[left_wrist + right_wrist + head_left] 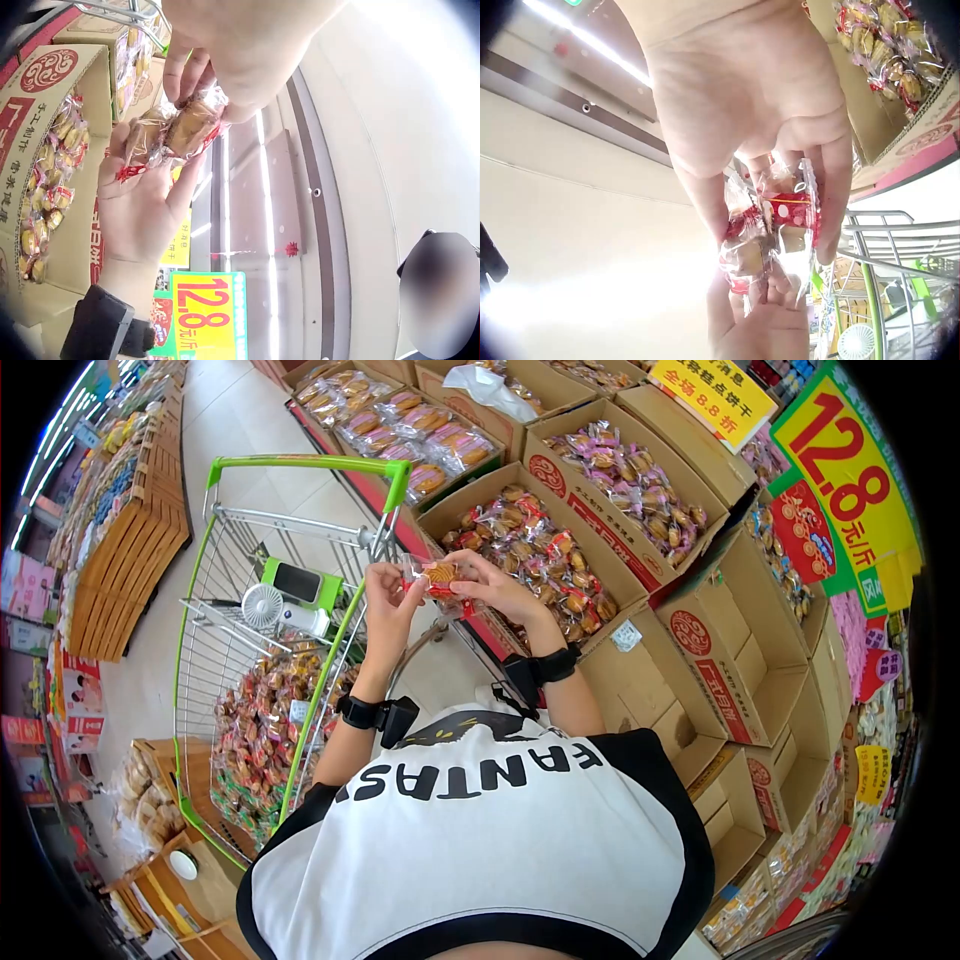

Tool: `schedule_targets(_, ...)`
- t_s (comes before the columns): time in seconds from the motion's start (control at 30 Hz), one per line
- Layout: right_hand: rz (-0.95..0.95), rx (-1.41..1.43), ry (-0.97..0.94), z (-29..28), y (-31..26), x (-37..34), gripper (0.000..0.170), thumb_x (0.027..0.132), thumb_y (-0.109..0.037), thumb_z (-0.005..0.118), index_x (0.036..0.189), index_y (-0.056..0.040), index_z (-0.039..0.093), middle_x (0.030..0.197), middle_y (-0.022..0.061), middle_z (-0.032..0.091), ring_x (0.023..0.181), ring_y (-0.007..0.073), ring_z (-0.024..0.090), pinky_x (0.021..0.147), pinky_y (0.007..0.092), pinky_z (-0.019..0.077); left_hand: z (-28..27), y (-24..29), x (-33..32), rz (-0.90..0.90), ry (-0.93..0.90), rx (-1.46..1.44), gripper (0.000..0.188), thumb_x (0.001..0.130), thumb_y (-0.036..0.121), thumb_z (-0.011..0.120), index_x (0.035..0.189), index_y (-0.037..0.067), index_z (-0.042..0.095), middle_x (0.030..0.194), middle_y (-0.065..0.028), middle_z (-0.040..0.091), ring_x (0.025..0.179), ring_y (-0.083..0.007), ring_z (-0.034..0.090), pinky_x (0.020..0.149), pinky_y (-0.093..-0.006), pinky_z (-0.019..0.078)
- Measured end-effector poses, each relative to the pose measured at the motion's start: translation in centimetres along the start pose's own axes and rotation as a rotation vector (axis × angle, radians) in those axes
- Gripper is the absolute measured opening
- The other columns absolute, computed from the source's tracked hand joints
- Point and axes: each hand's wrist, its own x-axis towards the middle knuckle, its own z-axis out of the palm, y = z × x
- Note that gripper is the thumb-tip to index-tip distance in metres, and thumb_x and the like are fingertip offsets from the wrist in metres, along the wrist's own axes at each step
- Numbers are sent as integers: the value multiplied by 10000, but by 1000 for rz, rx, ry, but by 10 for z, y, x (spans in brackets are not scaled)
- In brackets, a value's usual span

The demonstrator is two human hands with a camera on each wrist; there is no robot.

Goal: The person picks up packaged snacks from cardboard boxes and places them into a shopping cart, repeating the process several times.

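In front of my chest, my left hand (392, 603) and right hand (505, 592) hold small mooncakes (439, 573) in clear wrappers with red print. Two wrapped mooncakes (189, 129) show side by side in the left wrist view. There, the fingers of my left hand (244, 52) grip them from above, and those of my right hand (142, 214) from below. In the right wrist view, the thumb and fingers of my right hand (742, 97) close around the crinkled wrappers (746, 255). My left hand's fingertips (780, 285) meet their lower edge.
A green-handled shopping cart (305, 461) on the left carries bagged, wrapped sweets (265, 710), a small white fan (262, 605) and a phone (298, 582). Cardboard boxes of wrapped mooncakes (545, 550) line the right, with bare boxes (640, 680) nearer me. A price sign (845, 480) stands beyond.
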Motion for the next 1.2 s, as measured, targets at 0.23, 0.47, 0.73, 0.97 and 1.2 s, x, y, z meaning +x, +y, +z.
schedule_targets(0.23,173,169,-38,32,14,15,291,860,-266,420,1096,-96,412,985,39,497,916,102,489,704,219,432,-33,25,-27,-124,99,-44,349,785,24,505,1090,11,334,930,-94,501,795,-128,522,604,-239,469)
schedule_targets(0.47,210,89,-120,68,36,36,343,842,-298,443,1131,-119,397,1024,25,464,922,91,464,739,236,415,-76,12,-64,-177,239,-56,195,778,37,532,931,26,411,857,-44,478,714,-77,510,582,-204,443)
schedule_targets(0.73,125,-9,-327,127,56,59,477,756,-170,587,1168,-98,357,1053,71,455,936,140,474,757,254,419,-109,24,-109,-267,373,145,171,745,103,602,698,52,445,637,44,436,578,-21,396,523,-163,329)
schedule_targets(0.97,246,-49,-524,178,66,68,537,748,-120,591,1207,-84,315,1042,66,475,924,120,487,779,243,406,-138,35,-154,-348,530,203,154,751,131,598,718,43,475,645,38,427,583,-25,393,507,-170,333)
schedule_targets(1.2,188,-128,-546,225,99,78,703,678,-131,660,1174,-9,177,928,161,539,796,156,550,675,261,454,-159,36,-195,-228,698,383,135,762,127,579,756,9,512,757,-26,486,636,-88,486,589,-205,406)
